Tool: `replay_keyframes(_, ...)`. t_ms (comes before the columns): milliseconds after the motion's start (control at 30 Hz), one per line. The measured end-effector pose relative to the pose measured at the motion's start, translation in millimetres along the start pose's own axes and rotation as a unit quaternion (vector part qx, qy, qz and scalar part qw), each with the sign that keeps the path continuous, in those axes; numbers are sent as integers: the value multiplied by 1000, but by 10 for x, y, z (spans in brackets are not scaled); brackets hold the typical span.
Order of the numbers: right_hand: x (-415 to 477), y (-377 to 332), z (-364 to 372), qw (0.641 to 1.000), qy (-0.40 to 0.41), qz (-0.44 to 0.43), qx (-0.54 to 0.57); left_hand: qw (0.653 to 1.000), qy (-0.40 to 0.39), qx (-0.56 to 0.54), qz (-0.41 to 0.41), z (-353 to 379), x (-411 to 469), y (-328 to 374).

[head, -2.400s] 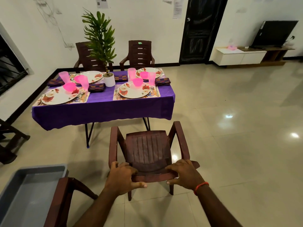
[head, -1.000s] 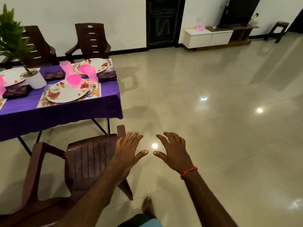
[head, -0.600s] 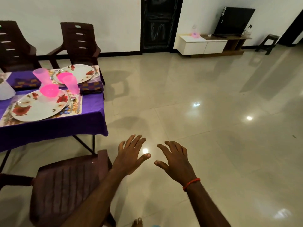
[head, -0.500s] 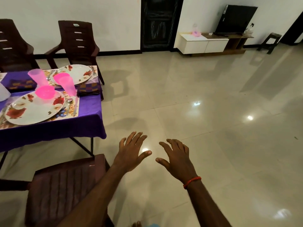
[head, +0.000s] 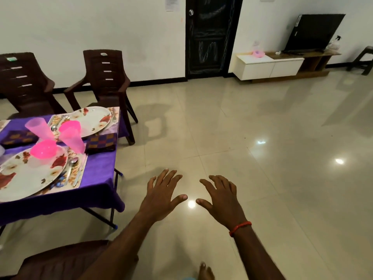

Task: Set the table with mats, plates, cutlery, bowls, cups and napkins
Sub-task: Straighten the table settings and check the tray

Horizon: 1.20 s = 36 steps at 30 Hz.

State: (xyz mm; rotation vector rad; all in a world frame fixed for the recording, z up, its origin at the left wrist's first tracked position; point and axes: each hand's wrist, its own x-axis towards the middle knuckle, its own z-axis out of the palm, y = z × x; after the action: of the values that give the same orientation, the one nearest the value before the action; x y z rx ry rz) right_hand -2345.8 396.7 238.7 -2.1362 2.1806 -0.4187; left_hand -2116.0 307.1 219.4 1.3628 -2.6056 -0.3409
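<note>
both hands hang in the air over the glossy beige tiled floor [head: 262,178] and hold nothing. the left hand [head: 161,196] is spread wide, fingers straight and thumb out. the right hand [head: 221,199], with a red thread at its wrist, is also empty, its fingers slightly bent. the two are near each other but apart, and clear of the table

the purple-clothed table [head: 99,174] stands to the left. at its near corner a floral printed mat [head: 79,170] carries a large white oval plate with red flowers [head: 24,176]. a pink plastic bowl [head: 43,151] sits on that plate, a metal spoon [head: 71,166] lies on the mat just beside the rim, and a pink plastic cup [head: 73,139] stands behind. a dark checked folded napkin [head: 101,143] lies between this setting and the far one, where a second flowered plate [head: 94,118] has its own bowl and cup

every kind of item named in the task shows at these two settings, so the laying looks finished here. the rest of the table is out of view and cannot be judged. a dark brown plastic chair [head: 60,261] shows at the bottom edge, near the table's front side. the step in hand seems to be the seating or a last look, not placing. any next move calls for turning back left and down, towards the chair or the hidden half of the table
</note>
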Motion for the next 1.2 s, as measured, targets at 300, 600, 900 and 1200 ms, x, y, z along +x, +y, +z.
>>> replay_keyframes(300, 1441, 800, -188, 998, 0, -55, -13, 999, 28, -1, -41, -96, 1379, 133)
replay_keyframes(600, 2596, 1296, -98, 995, -2, -95, -6, 997, 47, -3, -66, -48, 2531, -84)
replay_keyframes(900, 4134, 1812, -47, 991, -16, -131, -26, 993, 65, -10, -94, -20, 4028, -520)
replay_keyframes(1200, 5536, 2061, -35, 989, 0, -147, -17, 990, 79, 16, -112, -250, 5063, -909)
